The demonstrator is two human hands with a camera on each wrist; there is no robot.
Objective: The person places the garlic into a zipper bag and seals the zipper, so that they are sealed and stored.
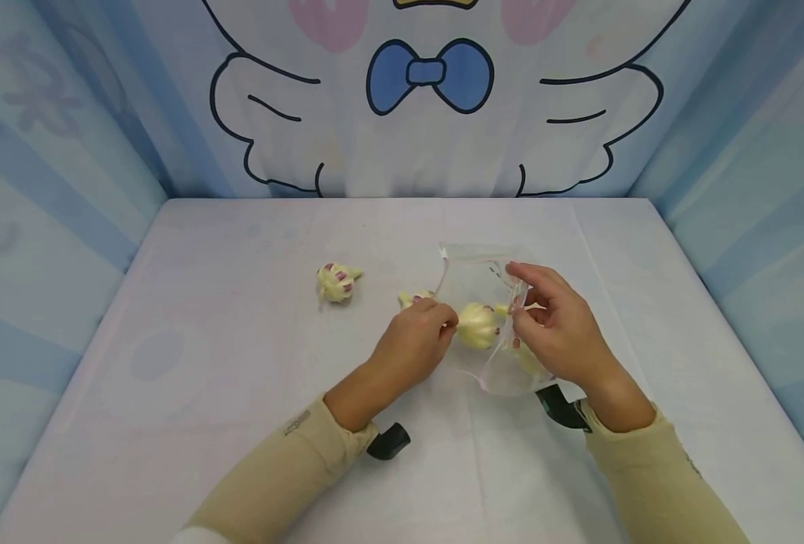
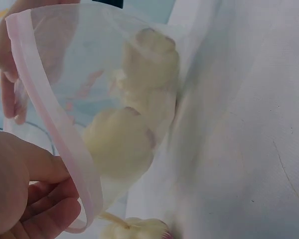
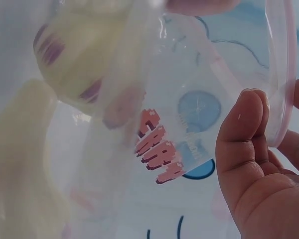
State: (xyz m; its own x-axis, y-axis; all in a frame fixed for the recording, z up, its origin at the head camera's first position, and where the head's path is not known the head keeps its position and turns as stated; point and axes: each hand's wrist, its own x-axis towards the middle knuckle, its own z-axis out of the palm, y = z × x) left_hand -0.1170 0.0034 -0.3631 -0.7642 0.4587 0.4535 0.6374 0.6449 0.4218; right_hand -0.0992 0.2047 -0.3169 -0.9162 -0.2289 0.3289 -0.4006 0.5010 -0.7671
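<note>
A clear plastic zip bag (image 1: 473, 279) with a pink band along its mouth (image 2: 60, 129) stands spread between my hands. My left hand (image 1: 415, 336) pinches the rim on the left side. On the right, my right hand (image 1: 558, 325) holds the bag's other edge between thumb and fingers. Several pale garlic bulbs with purple marks are inside; one garlic bulb (image 1: 477, 326) lies near the left fingertips, and another bulb (image 2: 152, 57) sits deeper. Outside, a garlic bulb (image 1: 414, 298) is partly covered by the left hand. Red lettering (image 3: 162, 149) shows through the plastic in the right wrist view.
Another garlic bulb (image 1: 336, 282) lies on the white table (image 1: 205, 340), left of the bag. Blue patterned curtains (image 1: 55, 249) enclose the sides, and a printed cloth (image 1: 429, 151) hangs behind the table's far edge.
</note>
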